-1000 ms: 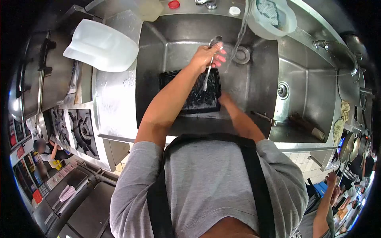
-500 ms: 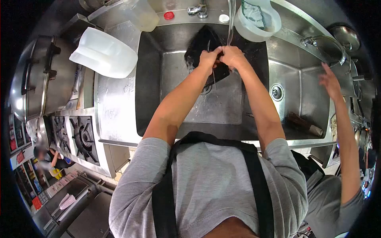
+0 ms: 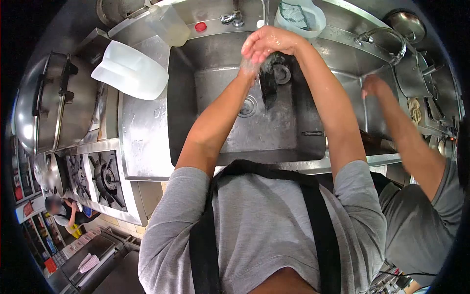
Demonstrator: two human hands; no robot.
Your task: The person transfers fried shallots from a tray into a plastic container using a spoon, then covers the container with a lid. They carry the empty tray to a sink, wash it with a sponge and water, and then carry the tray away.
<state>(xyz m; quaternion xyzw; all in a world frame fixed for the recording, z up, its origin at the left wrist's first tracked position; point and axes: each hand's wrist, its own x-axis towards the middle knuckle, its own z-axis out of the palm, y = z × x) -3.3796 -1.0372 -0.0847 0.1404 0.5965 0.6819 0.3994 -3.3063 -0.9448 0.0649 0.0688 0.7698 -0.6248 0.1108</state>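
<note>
Over the large steel sink (image 3: 210,122), my right hand (image 3: 267,44) is under the running water (image 3: 265,14), palm partly turned up, fingers loosely spread, with nothing seen in it. Just below it is my left hand (image 3: 248,71), blurred by water and partly covered by the right one; its fingers are hard to make out. A dark, wet flat item (image 3: 268,88) hangs or lies beside my left hand, above the sink floor; whether the hand holds it cannot be made out. A round metal drain piece (image 3: 281,73) is to its right.
A cut white jug (image 3: 129,71), a clear jug (image 3: 169,27) and a red cap (image 3: 200,27) stand left and behind. A white tub (image 3: 301,19) with a cloth sits at the back. At right, a co-worker's arm (image 3: 406,122) reaches over the second sink. Stove burners (image 3: 108,179) are left.
My hands have moved from a pinch together over the dark item to under the water stream, and my right hand has opened. The co-worker's arm has swung left. The view has shifted slightly.
</note>
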